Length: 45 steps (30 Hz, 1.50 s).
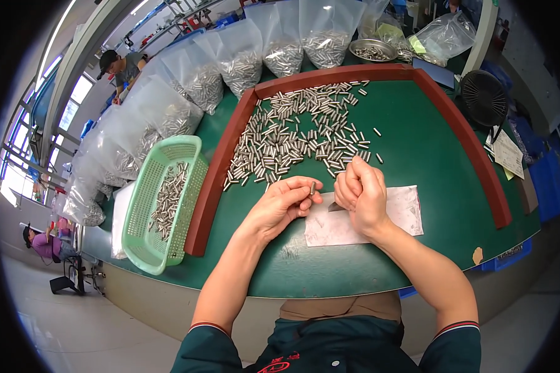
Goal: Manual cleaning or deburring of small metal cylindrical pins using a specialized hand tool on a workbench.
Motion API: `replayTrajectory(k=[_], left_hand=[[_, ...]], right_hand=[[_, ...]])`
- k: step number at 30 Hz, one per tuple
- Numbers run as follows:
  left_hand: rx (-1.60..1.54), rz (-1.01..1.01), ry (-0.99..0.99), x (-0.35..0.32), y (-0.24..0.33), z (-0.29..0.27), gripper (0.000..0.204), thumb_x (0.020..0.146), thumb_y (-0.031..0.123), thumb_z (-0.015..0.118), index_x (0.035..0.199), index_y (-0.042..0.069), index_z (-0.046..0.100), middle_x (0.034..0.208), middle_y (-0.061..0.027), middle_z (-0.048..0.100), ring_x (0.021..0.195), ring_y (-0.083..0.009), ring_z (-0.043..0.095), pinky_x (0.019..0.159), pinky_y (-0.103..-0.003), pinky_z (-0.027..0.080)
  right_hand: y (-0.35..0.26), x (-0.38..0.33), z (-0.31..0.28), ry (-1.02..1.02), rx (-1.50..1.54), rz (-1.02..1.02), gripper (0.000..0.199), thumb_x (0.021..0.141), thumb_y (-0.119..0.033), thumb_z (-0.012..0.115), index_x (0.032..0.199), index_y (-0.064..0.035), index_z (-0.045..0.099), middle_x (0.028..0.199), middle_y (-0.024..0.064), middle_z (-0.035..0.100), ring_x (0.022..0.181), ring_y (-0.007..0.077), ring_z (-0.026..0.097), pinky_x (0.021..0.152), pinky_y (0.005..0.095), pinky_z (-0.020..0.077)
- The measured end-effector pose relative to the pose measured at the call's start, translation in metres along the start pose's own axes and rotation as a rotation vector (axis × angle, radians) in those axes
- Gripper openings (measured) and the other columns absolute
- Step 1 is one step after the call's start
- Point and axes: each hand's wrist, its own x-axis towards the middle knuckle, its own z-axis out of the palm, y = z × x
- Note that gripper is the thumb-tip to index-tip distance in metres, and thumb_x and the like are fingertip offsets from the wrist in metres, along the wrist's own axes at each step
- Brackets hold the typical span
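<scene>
My left hand pinches one small metal pin, a short shiny cylinder, between thumb and fingertips. Close to its right, my right hand is a fist round a tool with a short, grey pointed blade; its handle is hidden in the fingers. Both hands are above the near middle of the green table. A pale, smudged cloth lies flat beneath the right hand. Just beyond the hands spreads a heap of loose metal pins, with a few stray ones at its right edge.
Dark red bars border the work area. At left stands a green basket partly filled with pins. Clear plastic bags of pins line the far and left sides. A metal bowl and a black fan are at far right.
</scene>
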Motion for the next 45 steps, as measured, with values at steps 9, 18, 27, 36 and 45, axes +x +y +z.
replayTrajectory(k=[9, 18, 27, 36, 45], left_hand=[[0.035, 0.271, 0.247, -0.008, 0.021, -0.029, 0.032, 0.089, 0.033, 0.046, 0.072, 0.007, 0.050, 0.063, -0.0015, 0.048, 0.052, -0.0072, 0.038, 0.047, -0.020, 0.030], [1.417, 0.369, 0.713, -0.003, 0.012, -0.017, 0.020, 0.067, 0.018, 0.069, 0.075, 0.003, 0.060, 0.051, -0.0084, 0.052, 0.048, -0.0231, 0.052, 0.049, -0.036, 0.041], [1.044, 0.477, 0.537, 0.004, 0.003, -0.010, 0.014, 0.079, 0.014, 0.059, 0.074, 0.001, 0.055, 0.054, -0.0027, 0.052, 0.049, -0.0105, 0.046, 0.047, -0.025, 0.038], [0.042, 0.083, 0.111, -0.002, 0.006, -0.001, 0.013, 0.081, 0.007, 0.057, 0.094, 0.004, 0.056, 0.080, -0.0058, 0.061, 0.059, -0.0046, 0.046, 0.056, -0.017, 0.041], [0.074, 0.075, 0.056, -0.001, 0.003, -0.005, 0.016, 0.084, 0.010, 0.055, 0.098, 0.003, 0.056, 0.083, -0.0049, 0.061, 0.061, -0.0039, 0.045, 0.059, -0.016, 0.042]], right_hand=[[-0.001, -0.001, 0.002, 0.000, -0.029, -0.024, 0.043, 0.090, -0.024, 0.035, 0.051, -0.0104, 0.026, 0.041, -0.0010, 0.027, 0.037, 0.0065, 0.020, 0.035, 0.0228, 0.0156], [0.000, 0.000, 0.002, -0.004, -0.031, -0.023, 0.043, 0.090, -0.024, 0.035, 0.051, -0.0107, 0.025, 0.041, -0.0012, 0.027, 0.037, 0.0066, 0.020, 0.035, 0.0228, 0.0160], [-0.001, -0.001, 0.001, 0.001, -0.030, -0.020, 0.043, 0.091, -0.025, 0.034, 0.051, -0.0106, 0.026, 0.041, -0.0009, 0.027, 0.037, 0.0067, 0.020, 0.035, 0.0230, 0.0165], [-0.002, 0.000, 0.001, -0.013, -0.029, -0.011, 0.044, 0.091, -0.026, 0.034, 0.051, -0.0108, 0.026, 0.041, -0.0009, 0.027, 0.036, 0.0068, 0.021, 0.035, 0.0229, 0.0173], [0.000, -0.001, 0.001, 0.000, -0.034, -0.016, 0.044, 0.091, -0.027, 0.034, 0.051, -0.0106, 0.027, 0.041, -0.0011, 0.028, 0.036, 0.0068, 0.021, 0.035, 0.0230, 0.0176]])
